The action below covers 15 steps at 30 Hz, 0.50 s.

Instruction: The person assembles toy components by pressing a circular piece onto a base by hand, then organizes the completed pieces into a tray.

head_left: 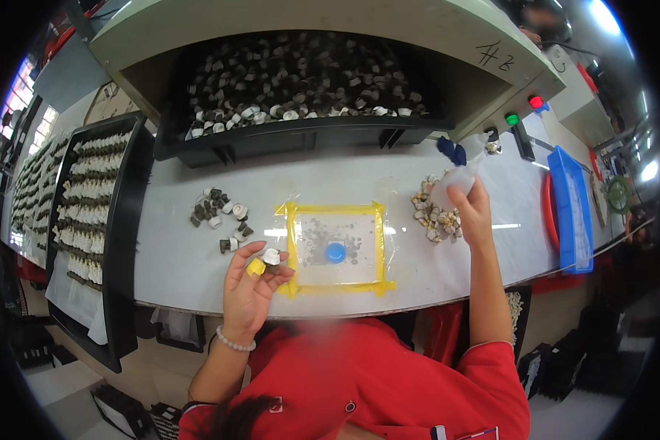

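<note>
My left hand (246, 297) is closed over the near edge of the bench. Between its fingers is a small white-topped part (270, 256), and a yellow piece (256, 268) shows at a fingertip; whether it is worn or held I cannot tell. My right hand (474, 209) grips a translucent white squeeze bottle (457, 180), tilted above a heap of small white and gold-coloured parts (436, 222). Between my hands, a blue round cap (335, 253) sits on a stained work area framed by yellow tape (333, 209). Loose dark parts with white tops (214, 207) lie left of the frame.
A large black bin (271, 141) full of similar parts stands at the back under a shelf. On the left is a black tray (128, 242) with rows of parts. To the right are a dark blue bundle (452, 151), green (512, 119) and red buttons (537, 102), and a blue tray (570, 213).
</note>
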Motion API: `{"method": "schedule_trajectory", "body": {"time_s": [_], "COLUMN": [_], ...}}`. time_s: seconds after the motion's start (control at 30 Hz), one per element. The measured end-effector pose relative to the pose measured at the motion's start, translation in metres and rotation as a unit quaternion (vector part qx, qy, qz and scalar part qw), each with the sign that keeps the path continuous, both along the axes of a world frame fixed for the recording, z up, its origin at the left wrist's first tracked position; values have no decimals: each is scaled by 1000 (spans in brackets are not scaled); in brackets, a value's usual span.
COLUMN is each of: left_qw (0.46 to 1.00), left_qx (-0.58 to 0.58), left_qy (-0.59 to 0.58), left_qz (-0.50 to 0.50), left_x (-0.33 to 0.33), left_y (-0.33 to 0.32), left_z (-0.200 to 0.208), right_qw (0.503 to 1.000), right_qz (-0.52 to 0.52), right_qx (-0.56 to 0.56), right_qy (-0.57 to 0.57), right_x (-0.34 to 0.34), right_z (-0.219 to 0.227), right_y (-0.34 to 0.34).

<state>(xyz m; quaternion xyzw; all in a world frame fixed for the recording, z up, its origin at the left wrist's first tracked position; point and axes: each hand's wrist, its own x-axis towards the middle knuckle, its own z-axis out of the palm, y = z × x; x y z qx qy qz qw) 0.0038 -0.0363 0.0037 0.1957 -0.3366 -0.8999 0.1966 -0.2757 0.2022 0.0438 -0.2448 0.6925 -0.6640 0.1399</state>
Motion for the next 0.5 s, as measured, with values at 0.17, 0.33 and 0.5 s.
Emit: {"method": "schedule_trajectory", "body": {"time_s": [0.17, 0.33, 0.5], "left_qw": [1000, 999, 999], "left_qx": [-2, -12, -8], "left_qy": [3, 28, 39], "left_qz": [-12, -29, -26], "left_x": [-1, 2, 3], "left_y": [-1, -3, -2], "left_z": [-6, -12, -15], "right_qw": [983, 898, 819], "right_qz": [130, 228, 269], "right_qx": [125, 334, 403], "right_qy": [-30, 175, 307], "right_x": [53, 83, 91], "right_z": [-4, 11, 32], "right_y": [4, -21, -44]}}
